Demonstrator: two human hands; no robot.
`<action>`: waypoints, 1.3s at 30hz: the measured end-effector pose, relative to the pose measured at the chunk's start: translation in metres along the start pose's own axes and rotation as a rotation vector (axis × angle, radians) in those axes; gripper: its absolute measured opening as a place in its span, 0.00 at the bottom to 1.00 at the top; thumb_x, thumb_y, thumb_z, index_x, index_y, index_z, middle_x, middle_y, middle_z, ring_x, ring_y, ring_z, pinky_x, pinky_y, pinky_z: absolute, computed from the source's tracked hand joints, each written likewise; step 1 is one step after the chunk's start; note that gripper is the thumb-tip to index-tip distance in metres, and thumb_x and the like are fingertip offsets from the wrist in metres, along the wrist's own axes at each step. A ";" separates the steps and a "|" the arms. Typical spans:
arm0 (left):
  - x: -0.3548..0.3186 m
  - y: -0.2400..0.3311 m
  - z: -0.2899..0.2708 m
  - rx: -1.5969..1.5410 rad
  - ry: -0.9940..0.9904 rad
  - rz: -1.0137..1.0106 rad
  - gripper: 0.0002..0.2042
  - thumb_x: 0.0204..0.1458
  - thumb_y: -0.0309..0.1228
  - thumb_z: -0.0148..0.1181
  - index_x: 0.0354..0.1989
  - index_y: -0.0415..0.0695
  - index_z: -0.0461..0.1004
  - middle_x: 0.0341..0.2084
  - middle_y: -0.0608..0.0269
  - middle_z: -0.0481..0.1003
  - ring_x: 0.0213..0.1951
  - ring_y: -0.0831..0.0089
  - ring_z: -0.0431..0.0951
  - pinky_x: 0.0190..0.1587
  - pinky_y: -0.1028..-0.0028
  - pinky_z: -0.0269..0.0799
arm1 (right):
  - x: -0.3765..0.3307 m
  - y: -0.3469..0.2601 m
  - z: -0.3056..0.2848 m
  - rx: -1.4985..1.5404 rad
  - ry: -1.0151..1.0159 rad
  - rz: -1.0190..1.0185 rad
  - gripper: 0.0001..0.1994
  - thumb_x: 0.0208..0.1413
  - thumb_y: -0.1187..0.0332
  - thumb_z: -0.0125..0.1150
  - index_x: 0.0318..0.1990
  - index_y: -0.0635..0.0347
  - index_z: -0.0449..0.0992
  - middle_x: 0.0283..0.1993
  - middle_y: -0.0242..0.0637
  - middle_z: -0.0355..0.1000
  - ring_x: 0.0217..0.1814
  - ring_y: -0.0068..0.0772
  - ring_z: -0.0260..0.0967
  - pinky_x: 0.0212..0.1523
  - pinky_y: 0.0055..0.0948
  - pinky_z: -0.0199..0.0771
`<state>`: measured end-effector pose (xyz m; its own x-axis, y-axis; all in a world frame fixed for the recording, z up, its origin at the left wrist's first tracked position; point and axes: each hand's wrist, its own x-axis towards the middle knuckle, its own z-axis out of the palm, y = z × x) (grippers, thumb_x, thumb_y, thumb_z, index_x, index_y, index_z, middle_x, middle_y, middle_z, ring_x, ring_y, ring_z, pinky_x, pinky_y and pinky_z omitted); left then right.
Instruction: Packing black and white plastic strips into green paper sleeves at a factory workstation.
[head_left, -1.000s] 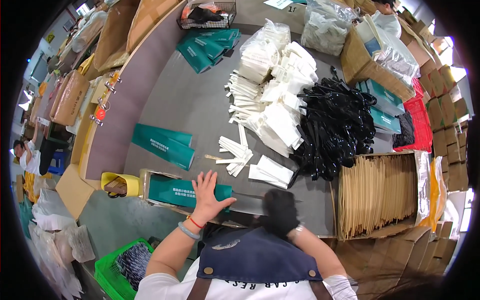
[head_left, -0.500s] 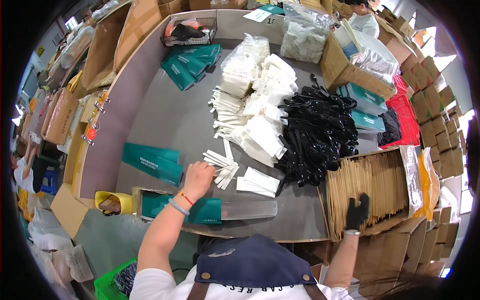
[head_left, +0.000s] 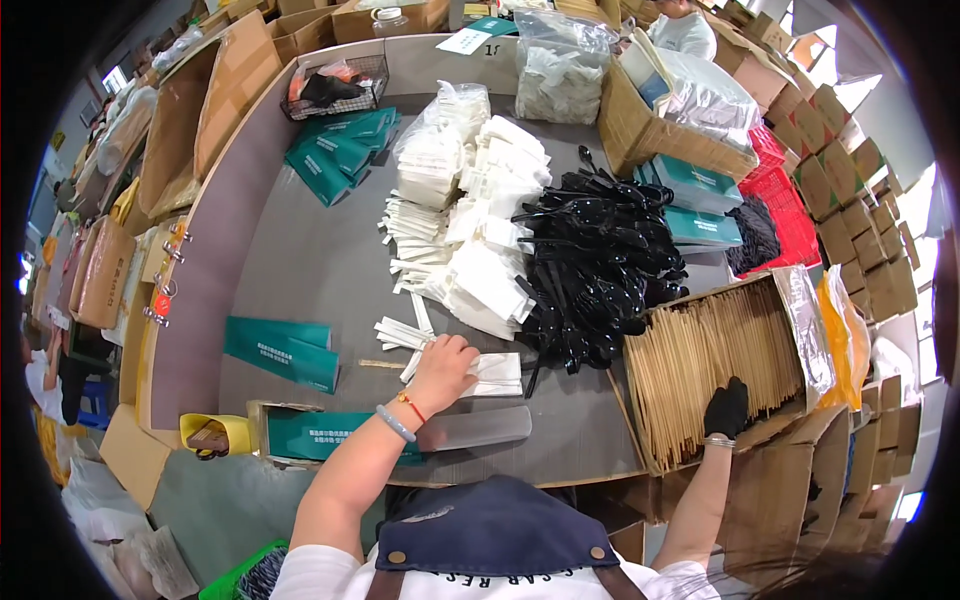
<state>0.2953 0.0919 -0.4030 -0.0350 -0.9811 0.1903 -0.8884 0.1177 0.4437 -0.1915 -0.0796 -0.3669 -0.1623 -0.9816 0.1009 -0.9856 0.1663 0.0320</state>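
My left hand (head_left: 446, 370), bare with a red string and a pale bangle at its wrist, bends its fingers down over the folded white napkins (head_left: 497, 376). Its fingertips are hidden; what they hold, if anything, does not show. Narrow white paper packets (head_left: 398, 334) fan out beside it, and a short tan strip (head_left: 381, 364) lies left of the hand. At the right, my right hand (head_left: 727, 408) wears a black glove. Its fingers are closed down among the thin wooden chopsticks (head_left: 690, 370) filling an open carton; the grip itself is partly hidden.
Black plastic spoons (head_left: 600, 260) lie heaped beside piled white packets (head_left: 485, 260). Green printed sleeves (head_left: 280, 352) rest at the left, near a green-filled box (head_left: 262, 432) and a yellow container (head_left: 215, 432) at the front edge. A wire basket (head_left: 335, 88) stands at the back.
My left hand has moved right from the narrow packets to the folded napkins, uncovering the tan strip. My right hand's spread fingers have drawn together among the chopsticks. The view has shifted slightly.
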 end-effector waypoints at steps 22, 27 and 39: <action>-0.101 0.052 -0.043 0.055 -0.052 -0.068 0.18 0.35 0.33 0.70 0.39 0.52 0.76 0.36 0.70 0.72 0.40 0.66 0.69 0.42 0.65 0.62 | -0.076 -0.259 -0.020 0.226 0.008 -1.346 0.06 0.49 0.67 0.59 0.33 0.44 0.80 0.30 0.32 0.69 0.34 0.36 0.70 0.31 0.36 0.72; -0.133 0.063 -0.040 0.247 -0.155 -0.037 0.21 0.42 0.33 0.64 0.48 0.48 0.74 0.46 0.73 0.70 0.45 0.67 0.68 0.43 0.67 0.61 | -0.104 -0.267 -0.066 0.503 -0.120 -1.231 0.05 0.48 0.66 0.63 0.34 0.46 0.81 0.32 0.33 0.73 0.36 0.37 0.73 0.34 0.36 0.73; -0.147 0.053 -0.053 0.147 -0.073 -0.090 0.21 0.39 0.32 0.66 0.46 0.47 0.75 0.50 0.71 0.71 0.49 0.62 0.67 0.50 0.62 0.61 | -0.179 -0.254 -0.027 0.573 -0.580 -0.997 0.17 0.51 0.57 0.63 0.49 0.43 0.78 0.35 0.37 0.74 0.39 0.43 0.73 0.38 0.42 0.73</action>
<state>0.2775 0.2500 -0.3609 0.0193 -0.9958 0.0896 -0.9465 0.0107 0.3226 0.0891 0.0562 -0.3662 0.7977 -0.5788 -0.1691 -0.5490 -0.5811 -0.6008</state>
